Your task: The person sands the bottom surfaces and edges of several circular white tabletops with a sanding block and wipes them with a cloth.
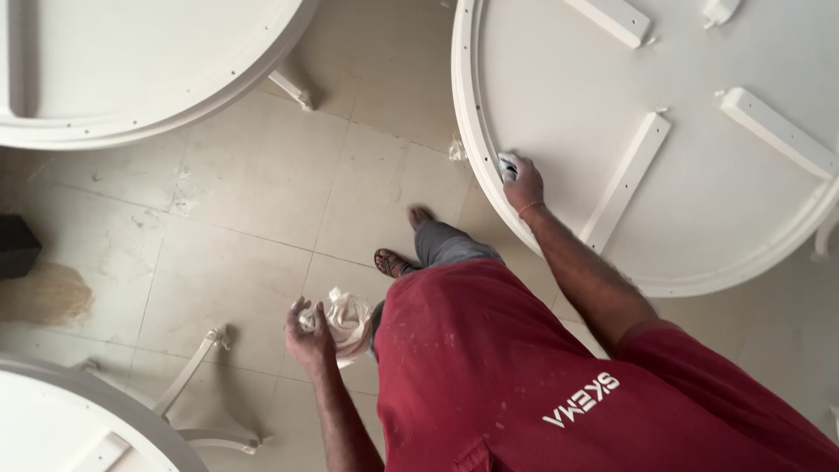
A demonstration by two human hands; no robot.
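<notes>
Nearest the camera, the left hand [308, 336] hangs low beside the red shirt [524, 376], its fingers curled shut around a bunched white rag [345, 319] that spills out toward the leg. Below it lie the pale floor tiles [253, 210] and a sandalled foot [393, 262] stepping forward. Farther out, the right hand [523, 185] presses a small pale pad [507, 164], likely sanding paper or a folded cloth, against the inner edge of the raised rim [468, 131] of a round white tabletop [568, 79] lying underside up, with white braces [625, 179] fixed across it. The fingers are closed down over the pad, thumb tucked; how firmly they grip I cannot tell. To do this rubbing well, it seems best to keep the pad flat into the corner where rim meets panel, follow the curve in short overlapping strokes, and keep the rag ready for wiping dust. Two more round white tops [131, 79] sit beyond and at the lower left.
</notes>
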